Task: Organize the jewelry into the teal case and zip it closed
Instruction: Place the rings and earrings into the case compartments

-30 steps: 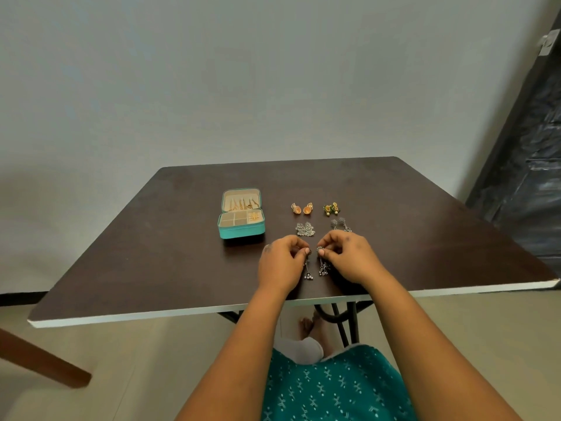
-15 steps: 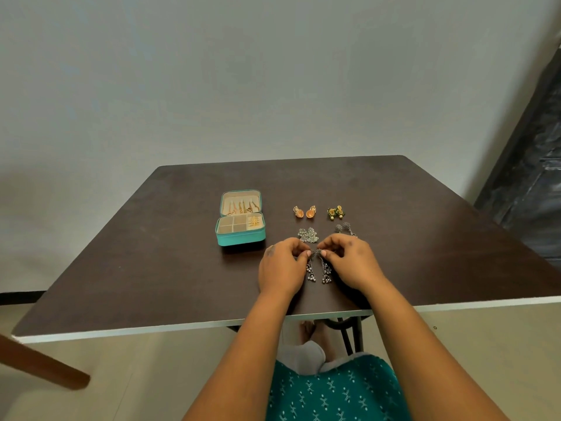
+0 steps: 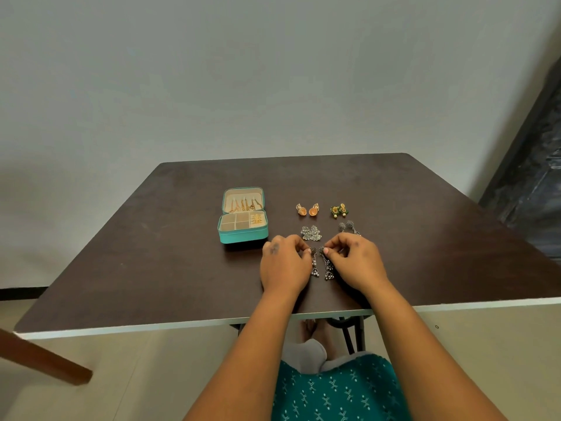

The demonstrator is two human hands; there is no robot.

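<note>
Head view: each hand, left hand (image 3: 283, 267) and right hand (image 3: 355, 262), pinches a silver dangling earring (image 3: 314, 265) top with curled fingers, on the table (image 3: 151, 253).

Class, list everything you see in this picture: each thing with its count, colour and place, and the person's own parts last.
table: one, dark brown, white edge, centre
case: one, teal, open, left of the loose jewelry, gold pieces inside
orange earrings: two, far row, right of case
green earrings: two, green and gold, far right
silver cluster: one, middle row
silver earrings: two, right of cluster
long earrings: two, silver, between the hands
wooden bar: one, brown, lower left
left hand: pinches the left long earring's top
right hand: pinches the right one's top
</note>
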